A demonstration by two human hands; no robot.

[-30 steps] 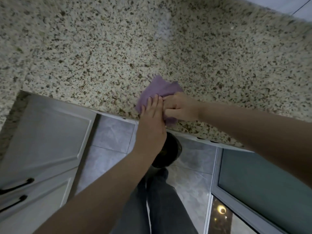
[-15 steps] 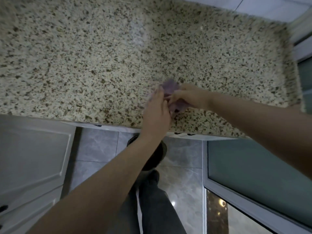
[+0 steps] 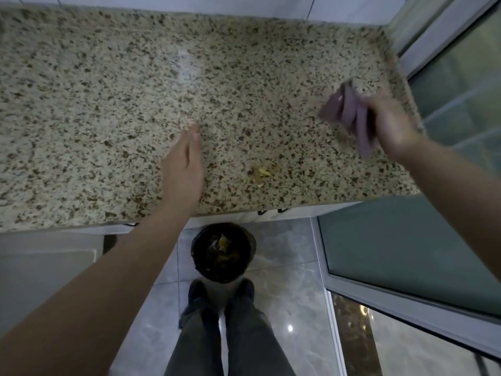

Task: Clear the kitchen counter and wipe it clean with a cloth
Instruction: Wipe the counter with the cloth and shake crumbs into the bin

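Both hands have parted since a second ago: then they met over the purple cloth near the front edge of the bench, and now the right hand (image 3: 390,123) has swung out toward the right end, carrying the cloth (image 3: 349,115) lifted and blurred in motion. Its grip is closed round the bunched fabric, with a loose tail hanging below the fingers. The left hand (image 3: 184,169) hovers flat and relaxed, holding nothing, over the speckled bench (image 3: 95,104) near the middle.

A small heap of yellowish crumbs (image 3: 261,172) sits uncovered near the front edge, between the two hands. A bin (image 3: 223,252) with a dark liner stands on the floor directly below that edge, just in front of the person's feet.

The main risk seems to be the crumbs. A fast sweep with the cloth could scatter them along the bench or push them over the edge wide of the bin, since its mouth lies somewhat left of the heap. The dangling tail could also drag grit across parts already wiped. Unless the left hand cups under the edge, some bits will likely land on the floor tiles.
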